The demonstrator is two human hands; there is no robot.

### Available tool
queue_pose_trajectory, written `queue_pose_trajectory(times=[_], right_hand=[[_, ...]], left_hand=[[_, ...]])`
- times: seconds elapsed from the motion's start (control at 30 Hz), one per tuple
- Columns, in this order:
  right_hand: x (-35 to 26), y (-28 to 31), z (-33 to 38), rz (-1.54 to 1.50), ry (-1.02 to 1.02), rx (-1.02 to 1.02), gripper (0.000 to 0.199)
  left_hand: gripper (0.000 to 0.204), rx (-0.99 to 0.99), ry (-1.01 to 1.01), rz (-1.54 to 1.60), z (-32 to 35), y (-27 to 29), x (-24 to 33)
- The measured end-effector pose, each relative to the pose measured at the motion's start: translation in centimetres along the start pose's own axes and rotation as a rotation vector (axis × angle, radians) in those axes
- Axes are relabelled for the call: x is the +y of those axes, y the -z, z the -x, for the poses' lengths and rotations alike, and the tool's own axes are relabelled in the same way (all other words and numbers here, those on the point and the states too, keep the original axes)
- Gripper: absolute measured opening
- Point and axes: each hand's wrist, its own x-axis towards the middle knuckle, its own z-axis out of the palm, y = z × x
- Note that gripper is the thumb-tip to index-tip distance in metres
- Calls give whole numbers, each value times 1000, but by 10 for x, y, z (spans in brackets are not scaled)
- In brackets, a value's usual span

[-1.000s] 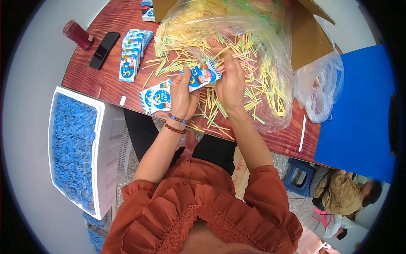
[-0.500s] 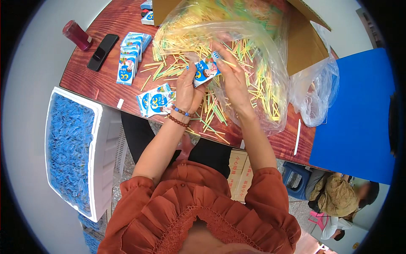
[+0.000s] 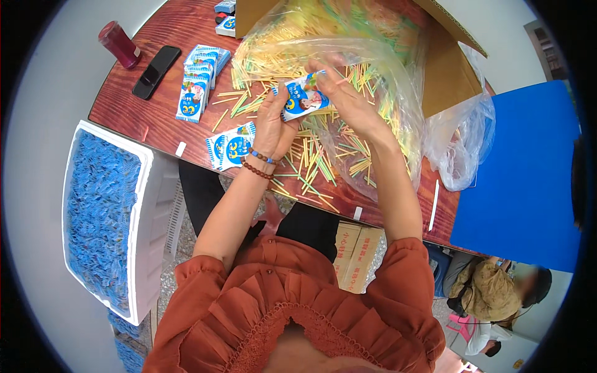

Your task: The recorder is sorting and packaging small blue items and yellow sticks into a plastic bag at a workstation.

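My left hand, with beaded bracelets on its wrist, is closed on the left end of a small blue-and-white packet above the table. My right hand is at the packet's upper right corner, its thumb against the front and its fingers curled partly behind. Under and around both hands lie many loose thin straws, yellow, green and pink. Similar packets lie by my left wrist. Farther left is an overlapping row of packets.
A clear plastic bag full of straws spills from a cardboard box. A phone and a red jar stand at the far left. Left of the table is a white foam box of blue packets. A blue board lies right.
The packet has turned a little flatter, and its right end has moved slightly right. My right hand has shifted right, its elbow swinging outward. The whole view has shifted slightly.
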Motion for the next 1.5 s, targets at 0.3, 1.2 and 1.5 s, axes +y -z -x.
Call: queue_pose_trajectory(times=[0.3,1.2,1.5], right_hand=[[9,-14,-22,211,142,2,58],[11,-101,-72,19,41,-24,24],[28,-157,-123,-63,11,-153,17]], left_hand=[[31,-5,71,251,-1,8,13],[32,60,-232,362,24,51,96],[25,573,-697,-543,58,88,134]])
